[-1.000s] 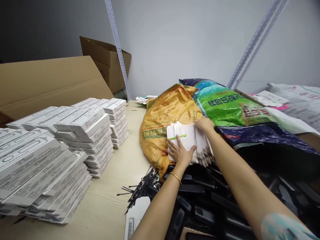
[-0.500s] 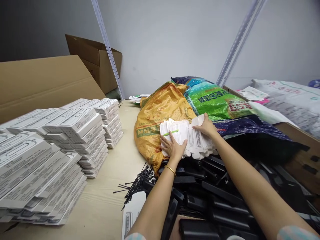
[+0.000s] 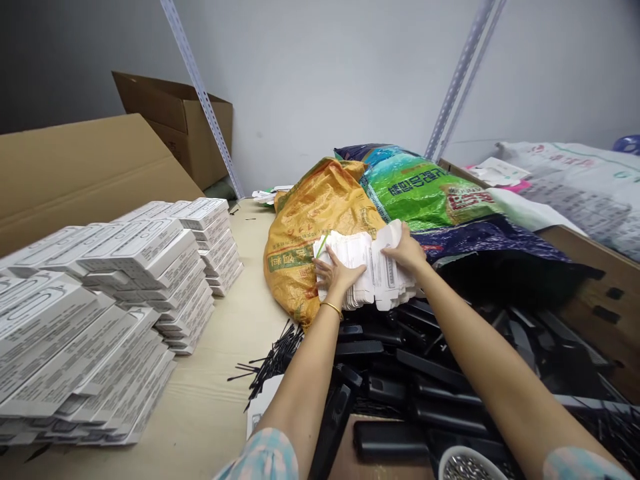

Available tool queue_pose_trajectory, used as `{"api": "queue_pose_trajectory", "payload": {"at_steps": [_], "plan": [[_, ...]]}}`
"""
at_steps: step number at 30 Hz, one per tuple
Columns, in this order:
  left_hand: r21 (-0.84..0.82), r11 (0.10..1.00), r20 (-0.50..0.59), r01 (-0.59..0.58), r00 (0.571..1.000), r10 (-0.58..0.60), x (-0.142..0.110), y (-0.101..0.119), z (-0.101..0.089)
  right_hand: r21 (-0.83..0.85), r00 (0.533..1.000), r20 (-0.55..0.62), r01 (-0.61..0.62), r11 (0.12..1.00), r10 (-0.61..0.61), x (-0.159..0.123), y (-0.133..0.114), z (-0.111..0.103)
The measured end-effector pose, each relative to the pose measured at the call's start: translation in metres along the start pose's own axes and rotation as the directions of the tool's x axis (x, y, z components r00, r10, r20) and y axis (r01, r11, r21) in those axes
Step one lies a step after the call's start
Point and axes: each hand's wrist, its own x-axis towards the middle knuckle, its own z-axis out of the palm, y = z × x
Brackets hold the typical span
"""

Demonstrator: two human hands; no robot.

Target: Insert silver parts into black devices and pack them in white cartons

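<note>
A stack of flattened white printed cartons (image 3: pixel 357 257) lies against the orange woven sack, above a heap of black plastic parts. My left hand (image 3: pixel 339 277) rests on the left part of the stack, fingers spread. Near its fingertips a thin green band (image 3: pixel 323 245) slants across the stack's upper left corner. At the right end, my right hand (image 3: pixel 407 250) grips the edge of a white carton (image 3: pixel 386 270) between thumb and fingers; the fingers behind it are hidden. Another flat carton (image 3: pixel 263 403) lies partly under my left forearm.
Folded white boxes (image 3: pixel 135 247) stand in tall stacks at left. Black plastic cases (image 3: pixel 390 440) and thin black rods (image 3: pixel 273 360) lie in front. A white bowl (image 3: pixel 467 463) holds small metal pieces. Behind are the orange sack (image 3: pixel 320 207), a green sack (image 3: pixel 425 187) and cardboard boxes (image 3: pixel 170 120).
The green band has shifted from lying across the stack to its upper left corner. My left hand has followed slightly; my right hand keeps its grip. The view has moved a little.
</note>
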Motion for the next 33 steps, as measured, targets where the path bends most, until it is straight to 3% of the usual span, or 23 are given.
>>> {"api": "queue_pose_trajectory", "payload": {"at_steps": [4, 8, 15, 20, 26, 33], "plan": [[0.024, 0.999, -0.066, 0.024, 0.998, -0.022, -0.002, 0.010, 0.006, -0.056, 0.998, 0.057, 0.038, 0.998, -0.034, -0.007, -0.016, 0.005], [0.055, 0.998, -0.076, -0.010, 0.997, 0.014, -0.005, 0.017, 0.007, -0.009, 0.997, 0.067, 0.042, 0.999, -0.042, -0.005, -0.017, 0.005], [0.027, 0.999, 0.000, 0.032, 0.999, -0.032, 0.020, 0.025, -0.003, 0.164, 0.992, 0.105, 0.051, 0.985, -0.069, 0.003, -0.010, 0.010], [-0.014, 1.000, -0.002, 0.016, 1.000, -0.016, 0.036, 0.015, -0.003, 0.327, 0.996, 0.063, 0.041, 0.944, -0.065, 0.002, -0.006, 0.020], [-0.092, 0.996, -0.038, -0.001, 0.999, -0.002, 0.036, -0.002, -0.008, 0.600, 0.997, 0.012, 0.055, 0.798, -0.078, -0.002, 0.017, 0.008], [-0.181, 0.983, -0.064, -0.002, 0.998, -0.010, 0.028, 0.003, -0.003, 0.827, 0.973, 0.081, 0.056, 0.559, -0.216, -0.007, 0.037, -0.038]]}}
